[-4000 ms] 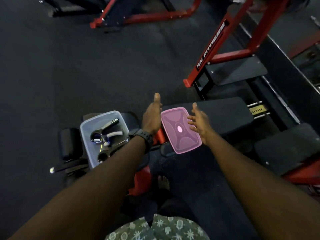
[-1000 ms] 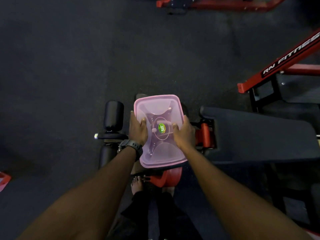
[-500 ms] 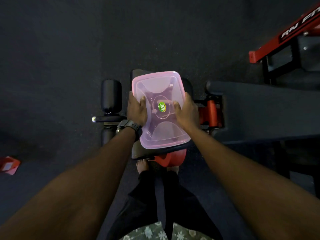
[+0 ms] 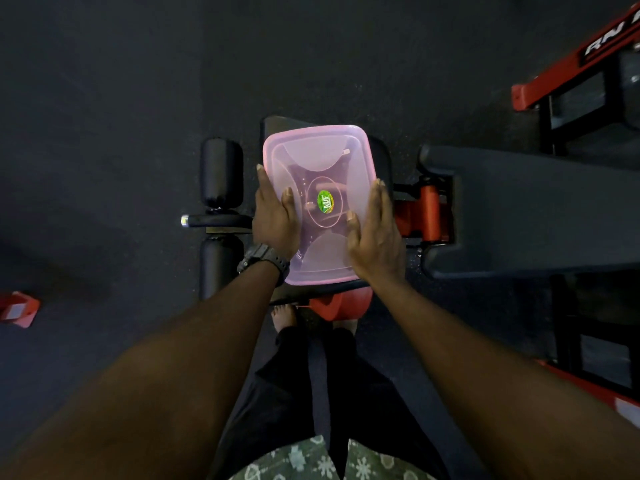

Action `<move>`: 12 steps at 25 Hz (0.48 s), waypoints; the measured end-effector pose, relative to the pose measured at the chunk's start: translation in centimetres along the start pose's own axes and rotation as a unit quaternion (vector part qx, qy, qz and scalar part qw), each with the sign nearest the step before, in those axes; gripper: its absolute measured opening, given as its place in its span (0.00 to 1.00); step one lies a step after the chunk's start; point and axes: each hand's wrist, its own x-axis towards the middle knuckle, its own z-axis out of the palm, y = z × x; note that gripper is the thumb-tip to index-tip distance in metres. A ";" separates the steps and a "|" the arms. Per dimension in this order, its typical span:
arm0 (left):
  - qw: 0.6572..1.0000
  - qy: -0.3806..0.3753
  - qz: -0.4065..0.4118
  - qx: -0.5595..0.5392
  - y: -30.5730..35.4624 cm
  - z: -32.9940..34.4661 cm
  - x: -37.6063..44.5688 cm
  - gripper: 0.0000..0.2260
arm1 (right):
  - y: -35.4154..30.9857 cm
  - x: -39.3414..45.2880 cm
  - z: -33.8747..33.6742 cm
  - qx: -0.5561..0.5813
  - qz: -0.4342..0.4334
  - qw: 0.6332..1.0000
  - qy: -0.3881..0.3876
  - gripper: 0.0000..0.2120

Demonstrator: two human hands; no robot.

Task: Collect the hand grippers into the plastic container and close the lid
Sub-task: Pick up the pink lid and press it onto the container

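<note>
The plastic container stands on the small black seat pad [image 4: 381, 152] of a gym bench, with its translucent pink lid [image 4: 318, 150] lying on top. A green sticker [image 4: 325, 201] marks the lid's centre. Dim shapes of the hand grippers [image 4: 341, 183] show through the lid. My left hand [image 4: 273, 216] lies along the left rim, thumb on the lid. My right hand [image 4: 375, 233] lies along the right rim in the same way. Both hands clasp the container between them.
Black roller pads [image 4: 221, 171] stick out left of the seat. The long black bench pad [image 4: 519, 213] extends right, joined by a red hinge [image 4: 427, 209]. A red machine frame [image 4: 571, 67] stands at the upper right. A small red object [image 4: 17, 308] lies on the dark floor at left.
The lid went from the bench pad onto the container. Over the last second my hands slid outward from the lid's middle to its side rims, fingers stretched flat.
</note>
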 end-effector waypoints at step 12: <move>0.932 -0.081 0.173 0.308 1.2 0.1 1.8 0.30 | 0.4 2.6 -0.2 -0.128 -0.139 0.980 -0.063 0.38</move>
